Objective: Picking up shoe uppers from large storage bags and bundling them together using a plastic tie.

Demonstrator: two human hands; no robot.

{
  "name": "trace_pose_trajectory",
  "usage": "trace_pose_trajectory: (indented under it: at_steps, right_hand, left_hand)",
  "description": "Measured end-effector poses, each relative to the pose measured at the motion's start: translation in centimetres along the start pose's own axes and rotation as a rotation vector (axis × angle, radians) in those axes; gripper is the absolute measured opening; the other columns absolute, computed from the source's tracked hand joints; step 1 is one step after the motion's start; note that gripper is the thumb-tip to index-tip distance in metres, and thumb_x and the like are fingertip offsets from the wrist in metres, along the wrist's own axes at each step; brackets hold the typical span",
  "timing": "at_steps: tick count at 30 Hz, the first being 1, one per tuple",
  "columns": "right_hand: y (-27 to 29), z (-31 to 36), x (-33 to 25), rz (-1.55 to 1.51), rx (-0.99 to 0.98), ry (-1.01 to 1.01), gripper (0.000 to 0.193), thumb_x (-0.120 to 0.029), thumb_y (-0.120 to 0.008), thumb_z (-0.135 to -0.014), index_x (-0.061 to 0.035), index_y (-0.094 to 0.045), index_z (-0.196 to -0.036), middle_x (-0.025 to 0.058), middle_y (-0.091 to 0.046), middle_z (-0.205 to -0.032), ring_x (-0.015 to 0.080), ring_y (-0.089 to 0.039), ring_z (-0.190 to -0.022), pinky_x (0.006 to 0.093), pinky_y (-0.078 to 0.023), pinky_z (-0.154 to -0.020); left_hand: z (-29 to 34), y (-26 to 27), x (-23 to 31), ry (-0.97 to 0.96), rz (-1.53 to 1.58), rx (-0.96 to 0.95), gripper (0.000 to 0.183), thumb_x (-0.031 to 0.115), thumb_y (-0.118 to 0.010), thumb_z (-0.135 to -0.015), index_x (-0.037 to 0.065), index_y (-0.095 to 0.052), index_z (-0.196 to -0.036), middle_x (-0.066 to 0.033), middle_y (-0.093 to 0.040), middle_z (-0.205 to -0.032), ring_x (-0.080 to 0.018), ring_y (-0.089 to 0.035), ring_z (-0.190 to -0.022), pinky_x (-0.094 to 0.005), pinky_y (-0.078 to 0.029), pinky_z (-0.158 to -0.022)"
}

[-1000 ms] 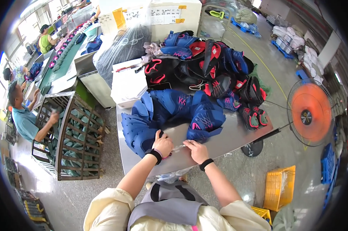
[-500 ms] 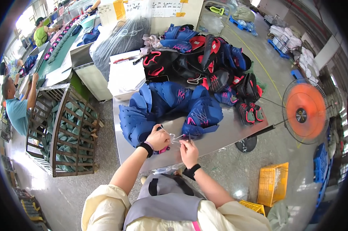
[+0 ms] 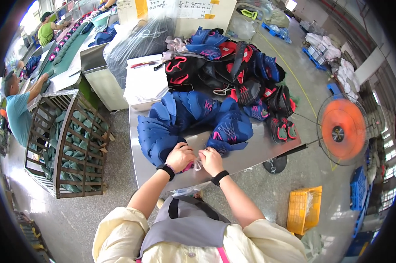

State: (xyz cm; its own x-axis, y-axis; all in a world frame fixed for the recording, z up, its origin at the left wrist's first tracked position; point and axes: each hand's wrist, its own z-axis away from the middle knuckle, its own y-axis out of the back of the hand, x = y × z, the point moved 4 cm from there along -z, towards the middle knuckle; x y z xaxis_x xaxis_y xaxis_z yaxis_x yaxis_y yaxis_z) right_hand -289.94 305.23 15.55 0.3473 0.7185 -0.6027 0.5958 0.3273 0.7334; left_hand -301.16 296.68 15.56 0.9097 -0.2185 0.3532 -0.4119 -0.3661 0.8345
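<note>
At the near edge of a metal table [image 3: 163,185], both hands work close together. My left hand [image 3: 181,156] is closed with curled fingers, over a dark blue shoe part with a pink edge [image 3: 188,166]. My right hand [image 3: 211,161] is closed in a pinch just to its right. A loop of white lace [image 3: 198,165] hangs between the two hands. The fingertips hide what else they hold. Overlapping blue shoe uppers [image 3: 150,136] fan out beyond my left hand, and a blue upper with pink lacing [image 3: 228,131] lies beyond my right.
Black and red shoes [image 3: 215,72] are heaped on the far side of the table beside a white box [image 3: 146,83]. A fan [image 3: 342,130] stands at right, a yellow crate [image 3: 304,209] on the floor. A slatted cart [image 3: 66,144] holds green pieces at left, near a person in blue [image 3: 19,109].
My hands have drawn closer together, and the white strands stretched between them now hang as a short loop. The dark slim tool seen upright at my right fingers no longer shows clearly.
</note>
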Motion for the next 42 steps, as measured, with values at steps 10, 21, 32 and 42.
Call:
trace_pose_trajectory:
  at_steps: [10, 21, 32, 42]
  right_hand:
    - [0.4, -0.7, -0.8, -0.091, -0.248, 0.126, 0.013, -0.015, -0.062, -0.073, -0.0037, -0.064, -0.077, 0.0117, -0.054, -0.073, 0.0280, -0.056, -0.066, 0.0358, -0.045, -0.060]
    - [-0.2, 0.9, -1.6, 0.245, -0.174, 0.228, 0.011, -0.013, -0.054, -0.076, -0.0046, -0.052, -0.070, 0.0112, -0.054, -0.069, 0.0266, -0.057, -0.060, 0.0368, -0.046, -0.051]
    - [0.7, 3.7, 2.4, -0.468, -0.002, -0.348, 0.014, -0.011, -0.055, -0.082, 0.0004, -0.056, -0.073, 0.0084, -0.055, -0.059, 0.0152, -0.054, -0.046, 0.0275, -0.042, -0.044]
    - [1.8, 10.9, -1.8, -0.080, 0.080, -0.338, 0.024, -0.027, -0.064, -0.076, -0.0062, -0.060, -0.086, 0.0093, -0.050, -0.071, 0.0211, -0.053, -0.058, 0.0337, -0.043, -0.054]
  left_hand:
    - [0.5, 0.3, -0.5, 0.018, 0.004, -0.023, 0.009, 0.020, -0.061, -0.069, 0.012, -0.065, -0.071, 0.0017, -0.063, -0.080, -0.0149, -0.055, -0.095, -0.0342, -0.035, -0.091]
    - [0.2, -0.7, -0.4, 0.063, -0.043, -0.060, 0.008, 0.021, -0.062, -0.067, 0.014, -0.064, -0.070, 0.0018, -0.061, -0.078, -0.0146, -0.056, -0.088, -0.0330, -0.036, -0.087]
    - [-0.8, -0.7, 0.1, 0.071, -0.008, -0.108, 0.011, 0.025, -0.059, -0.069, 0.016, -0.064, -0.066, 0.0017, -0.062, -0.077, -0.0141, -0.054, -0.091, -0.0344, -0.034, -0.087]
    - [-0.8, -0.8, -0.2, 0.104, 0.100, -0.174, 0.015, 0.028, -0.056, -0.072, 0.020, -0.069, -0.072, 0.0004, -0.064, -0.079, -0.0157, -0.053, -0.095, -0.0359, -0.030, -0.092]
